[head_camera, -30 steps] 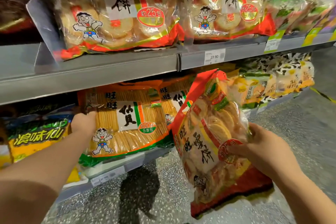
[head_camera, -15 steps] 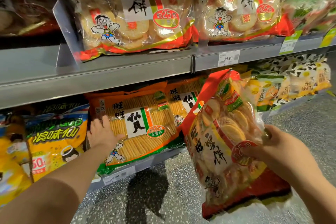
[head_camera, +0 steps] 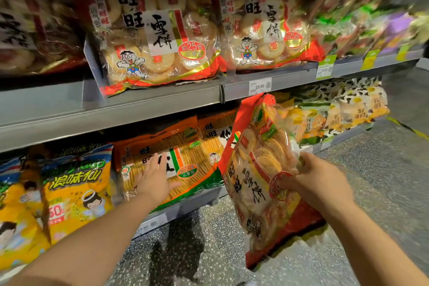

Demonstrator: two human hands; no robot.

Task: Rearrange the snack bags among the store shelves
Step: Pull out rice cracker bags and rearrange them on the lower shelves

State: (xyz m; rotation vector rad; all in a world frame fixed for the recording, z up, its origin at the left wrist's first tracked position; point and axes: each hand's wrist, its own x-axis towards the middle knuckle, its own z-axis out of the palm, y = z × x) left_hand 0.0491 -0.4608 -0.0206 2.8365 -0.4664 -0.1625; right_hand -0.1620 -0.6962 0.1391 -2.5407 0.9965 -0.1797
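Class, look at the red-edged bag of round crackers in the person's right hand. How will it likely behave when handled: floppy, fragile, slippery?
Probably floppy: the red-edged bag hangs tilted from the right hand, which grips only its side. Likely fragile: thin round crackers show through the clear film. Possibly slippery, since the film looks glossy.

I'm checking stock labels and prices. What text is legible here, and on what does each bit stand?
"旺旺 雪饼": shelf bag, upper shelf.
"约25包": oval on that bag.
"19.90": price tag, upper shelf edge.
"约50包 乐享包": orange bag, which the left hand rests on.
"浪味仙": yellow bag.
"旺旺雪饼": held bag, gripped by the right hand.
Green tags: too blurred to read.
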